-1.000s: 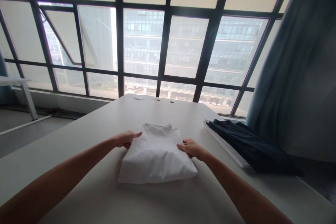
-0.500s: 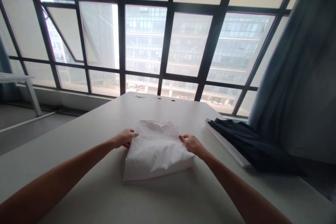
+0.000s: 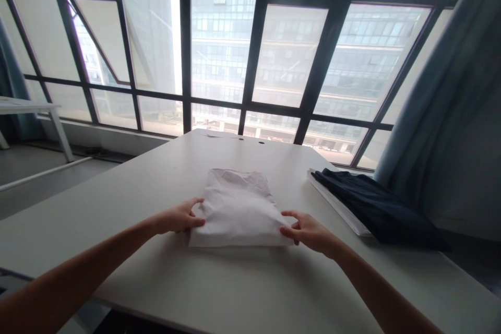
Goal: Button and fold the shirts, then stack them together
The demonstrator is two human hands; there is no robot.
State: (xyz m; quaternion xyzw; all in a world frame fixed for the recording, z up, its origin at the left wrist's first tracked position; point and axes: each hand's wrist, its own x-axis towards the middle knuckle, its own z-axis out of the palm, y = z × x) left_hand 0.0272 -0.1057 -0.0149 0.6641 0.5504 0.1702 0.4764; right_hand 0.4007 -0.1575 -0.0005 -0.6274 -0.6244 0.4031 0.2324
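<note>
A folded white cloth [image 3: 238, 209] lies flat on the white table [image 3: 156, 271], its near edge straight and its far edge slightly wrinkled. At its left side is my left hand [image 3: 183, 216], thumb and index finger apart and touching the cloth's edge. My right hand [image 3: 307, 228] rests at the right near corner, with thumb and index finger also spread against the edge. Neither hand is closed round the fabric.
On the table's right side, a dark folded cloth [image 3: 376, 209] lies on a white stack [image 3: 340, 206]. A blue curtain [image 3: 422, 109] hangs behind it. Another white table [image 3: 27, 106] stands at the far left, near large windows.
Both hands have moved nearer and farther apart, and their fingers have opened from a pinch on the cloth. The cloth now lies flatter and straighter. The camera view has tilted down slightly.
</note>
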